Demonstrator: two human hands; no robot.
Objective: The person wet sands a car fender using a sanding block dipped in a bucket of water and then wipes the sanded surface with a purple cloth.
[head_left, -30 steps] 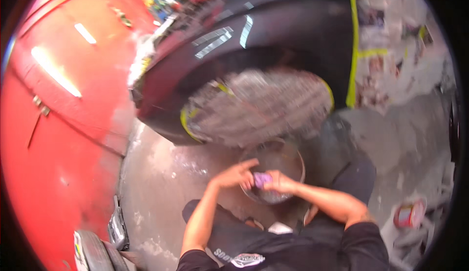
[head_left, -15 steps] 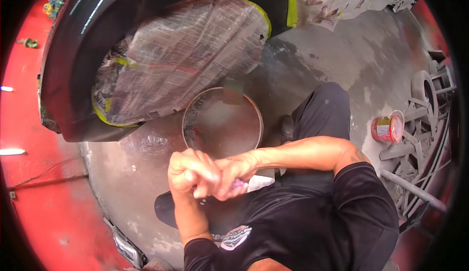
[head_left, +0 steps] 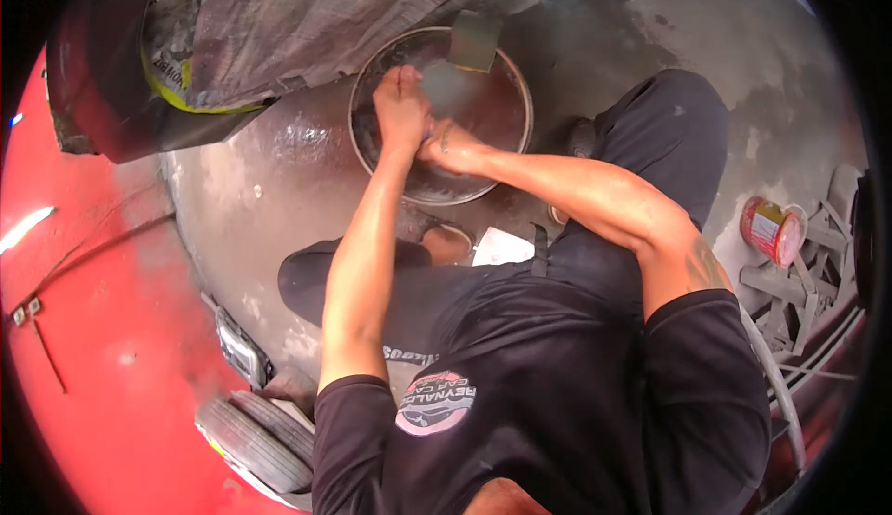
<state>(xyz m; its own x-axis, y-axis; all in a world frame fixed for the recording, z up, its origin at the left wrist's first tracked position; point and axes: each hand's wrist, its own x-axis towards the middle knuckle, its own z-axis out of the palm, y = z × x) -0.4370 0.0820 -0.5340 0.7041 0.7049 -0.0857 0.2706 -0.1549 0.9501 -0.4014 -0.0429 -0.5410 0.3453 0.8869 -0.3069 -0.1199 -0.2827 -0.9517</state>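
My left hand (head_left: 401,111) and my right hand (head_left: 452,146) meet over a round, wide basin (head_left: 530,125) on the floor. Both have curled fingers and press against each other. A sliver of something purple (head_left: 427,132) shows between them; most of it is hidden, so its kind is unclear. Cloudy liquid seems to lie in the basin below the hands. On the basin's far rim rests a grey-green square sheet (head_left: 475,41), apart from both hands.
Beyond the basin stands a dark car body panel (head_left: 98,69) with a masking sheet (head_left: 307,23) taped over its opening. A red can (head_left: 773,231) sits to the right by grey metal parts (head_left: 790,292). Tyres (head_left: 255,441) lie at the lower left. A white paper (head_left: 503,247) is near my lap.
Both hands have moved away from my body and out over the basin, still together. The view has tilted nearer to me, so the car panel and basin sit higher in it.
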